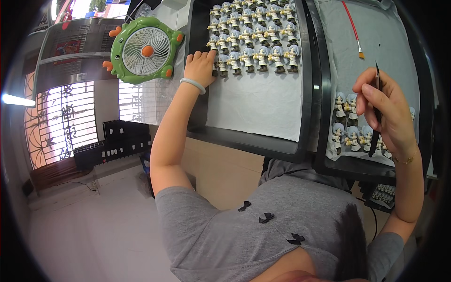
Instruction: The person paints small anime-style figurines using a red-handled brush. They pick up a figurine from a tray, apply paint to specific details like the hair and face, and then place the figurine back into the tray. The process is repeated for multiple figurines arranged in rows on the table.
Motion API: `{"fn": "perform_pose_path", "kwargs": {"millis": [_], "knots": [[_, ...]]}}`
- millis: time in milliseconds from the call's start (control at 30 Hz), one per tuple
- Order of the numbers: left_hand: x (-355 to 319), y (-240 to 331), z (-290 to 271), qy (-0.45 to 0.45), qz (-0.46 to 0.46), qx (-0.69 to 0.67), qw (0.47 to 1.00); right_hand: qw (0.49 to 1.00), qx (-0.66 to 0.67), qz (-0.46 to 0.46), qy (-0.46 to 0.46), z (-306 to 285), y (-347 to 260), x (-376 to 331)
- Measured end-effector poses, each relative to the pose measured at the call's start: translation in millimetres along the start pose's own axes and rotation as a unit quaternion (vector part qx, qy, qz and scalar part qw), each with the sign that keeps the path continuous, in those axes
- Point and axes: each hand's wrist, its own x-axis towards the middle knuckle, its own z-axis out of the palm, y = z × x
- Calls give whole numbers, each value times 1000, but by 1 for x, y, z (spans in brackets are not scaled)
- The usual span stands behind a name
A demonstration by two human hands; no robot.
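Note:
My left hand is at the left end of the front row in the left tray. Its fingers curl at a small figurine with pale hair and white clothes, which the hand partly covers. Rows of matching figurines stand behind and to the right on white lining. Over the right tray, my right hand is closed around slim black tweezers, their pointed end up. Below that hand, more figurines stand on the lining; some are hidden by the hand and wrist.
A red-handled brush lies on the right tray's lining, near its far end. Left of the left tray stands a green and orange fan. Black racks with small pale pieces are farther left. More figurines show low at the right.

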Motion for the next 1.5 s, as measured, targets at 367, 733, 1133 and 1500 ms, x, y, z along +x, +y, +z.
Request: {"fn": "perform_pose_path", "kwargs": {"millis": [367, 733, 1133, 1500], "knots": [[-7, 47, -68, 119, 46, -97, 987, 978, 58, -127, 155, -31, -47, 0], [84, 293, -133, -16, 264, -251, 931, 763, -579, -130, 257, -126, 15, 42], [8, 189, -151, -92, 137, -854, 493, 764, -609, 2, 212, -106, 42, 115], [-31, 159, -129, -62, 271, -841, 465, 901, -399, -26, 169, -76, -2, 80]]}}
